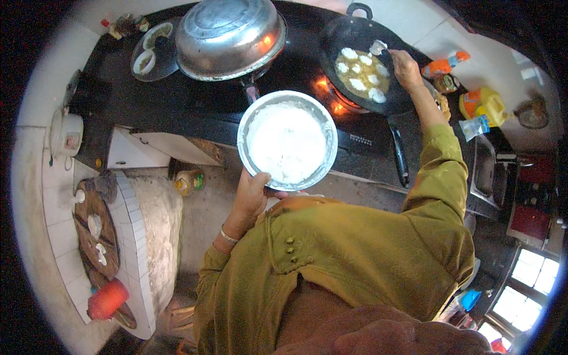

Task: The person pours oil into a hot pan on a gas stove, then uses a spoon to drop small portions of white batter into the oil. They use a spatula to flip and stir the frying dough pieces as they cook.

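Observation:
My left hand [252,196] grips the near rim of a round metal bowl [332,128], thumb on the edge. The bowl holds a thick white batter or paste [288,140] and is held in front of the stove. My right hand [404,69] is over the right side of a black wok [330,44]; its fingers are closed on a small utensil, mostly hidden, with a white lump [378,47] at its end. Several white lumps [358,84] lie in yellowish bubbling oil [366,73] in the wok. Orange flame [338,108] burns under the wok.
A large lidded metal pan [230,40] stands left of the wok, beside a tray with small bowls [144,62]. The wok's black handle [399,155] points towards me. Right of it are an orange bottle [439,67], a yellow jug [481,105] and a sink [483,166]. A cabinet door [177,148] hangs open.

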A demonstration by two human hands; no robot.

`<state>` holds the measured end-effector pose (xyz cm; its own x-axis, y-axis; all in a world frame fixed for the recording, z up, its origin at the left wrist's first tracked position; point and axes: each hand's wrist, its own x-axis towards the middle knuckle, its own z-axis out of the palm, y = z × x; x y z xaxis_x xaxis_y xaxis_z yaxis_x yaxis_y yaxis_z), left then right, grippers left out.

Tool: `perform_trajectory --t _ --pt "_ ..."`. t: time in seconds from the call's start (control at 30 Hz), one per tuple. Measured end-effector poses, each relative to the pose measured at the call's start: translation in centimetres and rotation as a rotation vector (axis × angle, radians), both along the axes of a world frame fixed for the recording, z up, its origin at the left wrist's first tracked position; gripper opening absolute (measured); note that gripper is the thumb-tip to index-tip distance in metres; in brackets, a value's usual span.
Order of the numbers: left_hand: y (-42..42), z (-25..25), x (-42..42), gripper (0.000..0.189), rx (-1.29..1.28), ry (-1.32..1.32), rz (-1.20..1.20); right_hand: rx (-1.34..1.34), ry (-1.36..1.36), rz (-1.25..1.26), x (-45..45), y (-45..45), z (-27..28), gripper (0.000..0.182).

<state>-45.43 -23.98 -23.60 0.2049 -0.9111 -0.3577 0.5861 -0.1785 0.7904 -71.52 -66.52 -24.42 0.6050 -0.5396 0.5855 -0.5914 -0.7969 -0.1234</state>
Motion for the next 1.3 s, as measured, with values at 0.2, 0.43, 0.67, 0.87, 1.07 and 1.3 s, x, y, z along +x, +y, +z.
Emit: perform_trajectory --t 0.2,0.43,0.67,0.87,1.07,1.3 --pt "-0.3 0.1 -0.4 0.058 0.001 0.001 0.024 0.039 0.035 0.043 0.0 -1.3 -1.1 0.022" --pt "-0.3 -0.2 -0.4 0.062 0.021 0.014 0.007 0.078 -0.13 -0.003 1.0 -1.4 0.0 0.019" --pt "-0.9 0.0 -0.4 0.062 0.004 0.028 -0.008 0.259 -0.193 -0.108 0.7 -1.4 1.0 0.019" --pt "-1.1 0.4 -0.6 0.053 -0.01 0.032 0.047 0.305 -0.224 -0.176 1.3 -1.0 1.8 0.023" --pt "-0.9 -0.1 -0.5 0.054 -0.016 -0.027 0.018 0.626 -0.517 -0.317 1.7 -3.3 0.9 0.03" --pt "-0.6 0.7 -0.6 0.053 -0.003 -0.012 0.023 0.734 -0.689 -0.306 0.5 -1.9 3.4 0.028"
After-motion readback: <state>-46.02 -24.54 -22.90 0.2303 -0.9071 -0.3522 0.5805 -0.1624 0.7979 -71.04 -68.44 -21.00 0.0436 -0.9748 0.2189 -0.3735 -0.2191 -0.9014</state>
